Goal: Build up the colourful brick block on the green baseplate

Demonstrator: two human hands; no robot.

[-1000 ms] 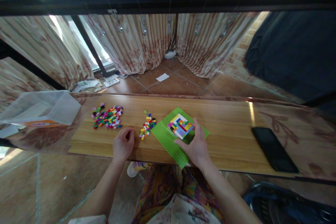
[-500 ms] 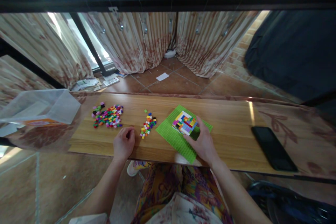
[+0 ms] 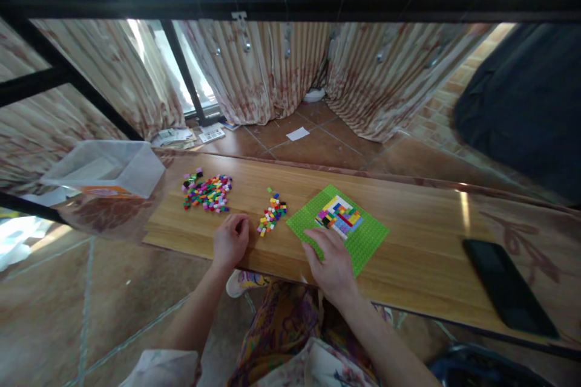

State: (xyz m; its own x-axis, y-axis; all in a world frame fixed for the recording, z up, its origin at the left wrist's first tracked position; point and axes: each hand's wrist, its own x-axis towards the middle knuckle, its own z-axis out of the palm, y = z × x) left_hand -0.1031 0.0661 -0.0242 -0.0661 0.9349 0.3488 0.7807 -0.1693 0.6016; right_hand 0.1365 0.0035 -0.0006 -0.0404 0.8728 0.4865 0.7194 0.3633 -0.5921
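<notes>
A green studded baseplate [image 3: 367, 239] lies on the wooden table [image 3: 417, 242] in front of me, with a patch of many-coloured small bricks [image 3: 341, 216] built on it. My right hand [image 3: 330, 259] rests flat on the plate's near corner, fingers stretched towards the patch. My left hand [image 3: 230, 240] lies on the table with fingers curled under; whether it holds anything is hidden. It sits just left of a small pile of loose bricks [image 3: 272, 216]. A bigger heap of loose bricks [image 3: 207, 191] lies further left.
A clear plastic box [image 3: 106, 168] stands at the table's left end. A black phone [image 3: 508, 293] lies flat at the right. A black metal bar [image 3: 290, 3] crosses overhead. Curtains and tiled floor lie beyond the table.
The baseplate has been turned and set flat, and my right hand has slid from the brick patch's right side to the plate's near corner. My view has shifted. The left hand stays put.
</notes>
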